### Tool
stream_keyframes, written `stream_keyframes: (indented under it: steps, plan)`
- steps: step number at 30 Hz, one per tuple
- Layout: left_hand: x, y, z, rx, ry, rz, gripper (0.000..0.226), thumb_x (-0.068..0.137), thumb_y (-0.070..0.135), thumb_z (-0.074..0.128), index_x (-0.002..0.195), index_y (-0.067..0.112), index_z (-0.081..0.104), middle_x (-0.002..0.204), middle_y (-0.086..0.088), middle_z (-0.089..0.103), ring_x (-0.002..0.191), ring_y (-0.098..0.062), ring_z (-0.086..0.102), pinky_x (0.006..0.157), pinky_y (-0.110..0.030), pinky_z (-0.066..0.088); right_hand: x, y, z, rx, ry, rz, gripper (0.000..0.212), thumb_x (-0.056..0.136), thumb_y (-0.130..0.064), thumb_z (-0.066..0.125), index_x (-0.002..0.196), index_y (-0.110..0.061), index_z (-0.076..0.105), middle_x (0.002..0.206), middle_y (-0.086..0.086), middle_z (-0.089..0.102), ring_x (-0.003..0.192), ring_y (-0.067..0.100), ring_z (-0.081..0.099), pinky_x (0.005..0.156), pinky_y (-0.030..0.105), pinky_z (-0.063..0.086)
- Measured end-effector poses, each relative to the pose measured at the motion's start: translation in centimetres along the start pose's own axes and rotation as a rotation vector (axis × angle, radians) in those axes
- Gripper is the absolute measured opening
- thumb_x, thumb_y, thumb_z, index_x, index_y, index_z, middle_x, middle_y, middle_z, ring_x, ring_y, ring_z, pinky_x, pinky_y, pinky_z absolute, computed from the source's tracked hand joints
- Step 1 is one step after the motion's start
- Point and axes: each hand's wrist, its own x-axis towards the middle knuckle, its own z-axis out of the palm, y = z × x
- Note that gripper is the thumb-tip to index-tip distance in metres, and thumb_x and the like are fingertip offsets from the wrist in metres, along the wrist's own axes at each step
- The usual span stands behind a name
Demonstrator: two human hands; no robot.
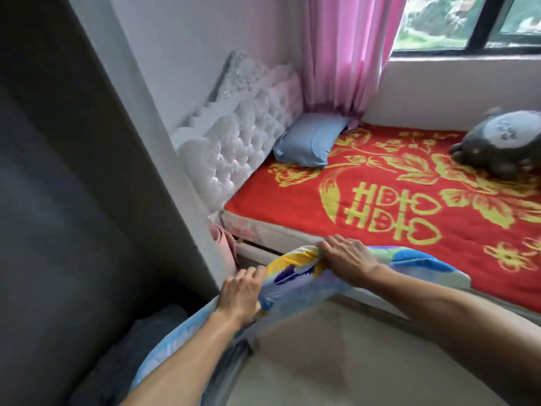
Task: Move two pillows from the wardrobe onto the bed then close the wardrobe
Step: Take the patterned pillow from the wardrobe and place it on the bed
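Both grips closed on colourful pillow (295, 276): left hand (241, 294) at its near end, right hand (348, 256) on top. Pillow at bed (380, 200) edge, not yet released. Beyond, blue pillow (307, 142) already placed. Wardrobe closing remains.

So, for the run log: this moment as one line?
stage: carrying | left hand: gripping patterned pillow | right hand: gripping same | blue pillow: on bed
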Motion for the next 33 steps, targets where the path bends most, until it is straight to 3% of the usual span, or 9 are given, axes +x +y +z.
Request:
stream_keyframes:
  steps: [7, 15, 27, 33]
  plan:
    - [12.5, 9.1, -1.3, -0.001, 0.033, 0.089, 0.045, 0.077, 0.015, 0.052, 0.12, 0.021, 0.042, 0.111, 0.0, 0.059, 0.104, -0.025, 0.056, 0.081, -0.04, 0.048, 1.3, 14.5, -0.4, -0.062, 0.04, 0.116, 0.026, 0.092, -0.017, 0.047, 0.117, -0.018, 0.051, 0.108, 0.003, 0.06, 0.099, 0.023, 0.058, 0.074, 0.036, 0.048]
    - [22.8, 11.5, -1.7, -0.055, 0.076, 0.169, 0.046, 0.077, 0.016, 0.051, 0.122, 0.02, 0.042, 0.108, 0.0, 0.059, 0.101, -0.023, 0.057, 0.079, -0.038, 0.048, 6.0, 23.4, -0.3, -0.06, 0.037, 0.152, 0.025, 0.087, -0.014, 0.054, 0.112, -0.017, 0.057, 0.1, 0.005, 0.062, 0.094, 0.028, 0.061, 0.072, 0.039, 0.051]
    - [45.5, 4.6, -1.5, -0.069, 0.066, 0.22, 0.04, 0.078, 0.011, 0.052, 0.117, 0.02, 0.044, 0.104, 0.001, 0.059, 0.096, -0.023, 0.058, 0.076, -0.038, 0.05, 25.5, 33.0, 3.9, -0.073, -0.008, 0.237, 0.025, 0.092, -0.019, 0.042, 0.115, -0.02, 0.049, 0.109, 0.0, 0.058, 0.105, 0.022, 0.056, 0.08, 0.037, 0.047]
    - [55.4, -1.8, -2.8, -0.052, 0.083, 0.195, 0.051, 0.076, 0.008, 0.052, 0.125, 0.019, 0.044, 0.11, 0.001, 0.059, 0.103, -0.022, 0.057, 0.08, -0.038, 0.051, 36.7, 35.0, 4.6, -0.05, 0.023, 0.239, 0.029, 0.095, -0.021, 0.042, 0.123, -0.019, 0.05, 0.115, 0.002, 0.059, 0.107, 0.024, 0.055, 0.084, 0.037, 0.045]
